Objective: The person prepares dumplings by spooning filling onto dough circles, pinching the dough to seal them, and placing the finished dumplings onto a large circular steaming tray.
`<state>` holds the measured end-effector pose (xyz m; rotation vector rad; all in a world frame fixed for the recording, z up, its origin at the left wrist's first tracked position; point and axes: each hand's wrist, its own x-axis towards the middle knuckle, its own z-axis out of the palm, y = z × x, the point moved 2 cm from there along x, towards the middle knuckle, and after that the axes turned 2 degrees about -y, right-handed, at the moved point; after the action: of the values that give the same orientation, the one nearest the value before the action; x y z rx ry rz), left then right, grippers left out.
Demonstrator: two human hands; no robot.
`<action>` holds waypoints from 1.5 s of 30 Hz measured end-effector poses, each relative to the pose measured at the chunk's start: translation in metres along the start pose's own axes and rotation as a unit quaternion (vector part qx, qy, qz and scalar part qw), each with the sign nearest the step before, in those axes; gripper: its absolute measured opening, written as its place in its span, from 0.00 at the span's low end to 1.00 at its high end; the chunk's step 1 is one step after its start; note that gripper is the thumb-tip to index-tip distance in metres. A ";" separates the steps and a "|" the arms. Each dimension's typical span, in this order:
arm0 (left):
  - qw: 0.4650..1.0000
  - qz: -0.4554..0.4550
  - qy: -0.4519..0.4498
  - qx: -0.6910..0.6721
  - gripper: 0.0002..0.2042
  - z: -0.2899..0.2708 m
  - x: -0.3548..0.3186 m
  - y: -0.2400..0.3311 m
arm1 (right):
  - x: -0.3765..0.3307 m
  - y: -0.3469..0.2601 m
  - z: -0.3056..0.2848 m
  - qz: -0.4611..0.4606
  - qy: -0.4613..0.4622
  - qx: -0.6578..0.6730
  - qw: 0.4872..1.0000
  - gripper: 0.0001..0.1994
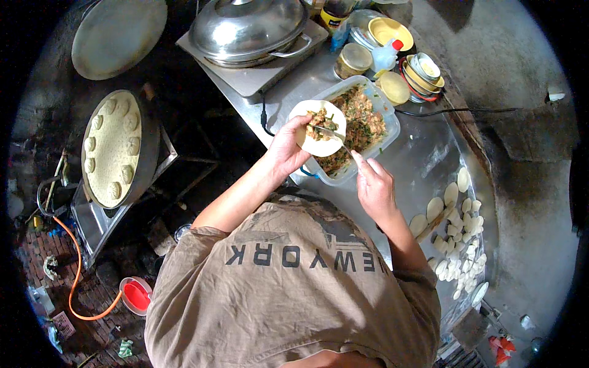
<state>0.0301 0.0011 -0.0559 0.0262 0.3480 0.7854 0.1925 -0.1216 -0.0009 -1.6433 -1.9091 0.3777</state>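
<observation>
My left hand (287,146) holds a round dough wrapper (319,148) from its left side, thumb on top. A small mound of chopped filling (318,118) lies on the wrapper. In my right hand (375,185) is a thin metal utensil (331,132), flat like a butter knife, its tip touching the filling. Both hands are over the near left part of a clear plastic tub (393,126), which holds mixed minced filling with green bits (362,116). The wrapper hides part of the tub's left side.
A lidded steel pan (248,27) stands on a cooker behind. Bowls (390,32), a jar (354,60) and a bottle (386,55) crowd the back right. Dough pieces (460,230) and rolled wrappers (435,207) lie right. A large pan (113,150) with several shaped dumplings stands left.
</observation>
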 end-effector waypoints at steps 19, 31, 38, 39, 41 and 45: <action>0.971 0.091 -0.005 0.220 0.17 0.010 -0.015 -0.015 | 0.039 0.020 0.036 0.196 0.062 0.312 0.928 0.08; 0.973 0.134 0.078 0.169 0.20 0.004 -0.038 0.046 | 0.092 0.158 0.050 -0.010 -0.148 -0.325 0.934 0.04; 0.977 0.142 0.100 0.121 0.21 -0.016 -0.068 0.061 | 0.082 0.085 0.007 -0.043 -0.249 -0.228 0.940 0.04; 0.977 0.146 0.094 0.120 0.21 -0.023 -0.069 0.063 | 0.073 0.079 0.009 -0.080 -0.250 -0.220 0.940 0.04; 0.980 0.145 0.081 0.108 0.21 -0.033 -0.070 0.065 | 0.060 0.067 0.015 -0.141 -0.249 -0.213 0.934 0.03; 0.985 0.136 0.066 0.086 0.21 -0.035 -0.070 0.063 | 0.052 0.053 0.020 -0.134 -0.226 -0.223 0.939 0.05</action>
<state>-0.0694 -0.0067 -0.0584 0.1883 0.5447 1.0276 0.2200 -0.0573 -0.0335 -1.6277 -2.6902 0.2336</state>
